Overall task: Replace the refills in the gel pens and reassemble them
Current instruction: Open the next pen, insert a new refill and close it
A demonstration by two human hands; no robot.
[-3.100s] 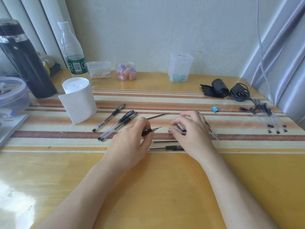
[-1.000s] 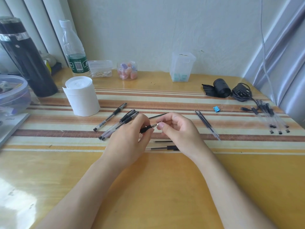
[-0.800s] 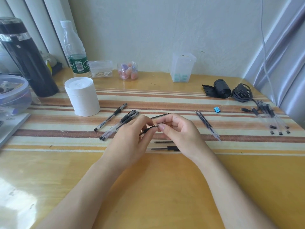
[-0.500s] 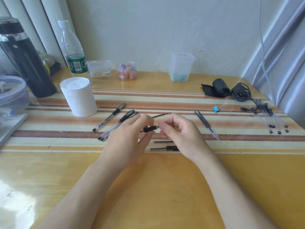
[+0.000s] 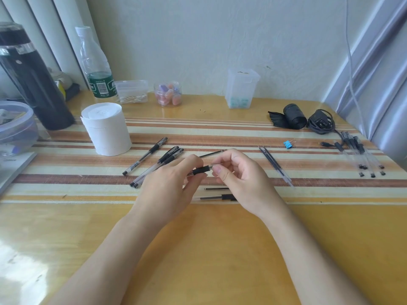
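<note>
My left hand [image 5: 169, 181] grips a gel pen [image 5: 200, 170] by its black rubber grip, tip end pointing right. My right hand [image 5: 240, 175] pinches the pen's metal tip between thumb and fingers. Below the hands lie a loose refill [image 5: 217, 188] and an open pen barrel [image 5: 218, 197]. Another refill [image 5: 212, 153] lies just behind the hands. Capped pens [image 5: 158, 166] lie to the left, one more pen [image 5: 145, 156] beside them. Spare refills [image 5: 276, 165] lie to the right, and several clear pens [image 5: 361, 155] at the far right.
A paper roll [image 5: 105, 128], a black flask [image 5: 33, 80], a water bottle [image 5: 95, 69] and a plastic bowl [image 5: 15, 128] stand at the left. Small clear boxes [image 5: 241, 88] and a jar [image 5: 168, 93] line the wall. A blue clip [image 5: 288, 144], black roll [image 5: 294, 116] and cable [image 5: 320, 122] sit right.
My right hand left the striped mat, came to the pen held in my left hand, and took its tip; the pen now lies more level between both hands.
</note>
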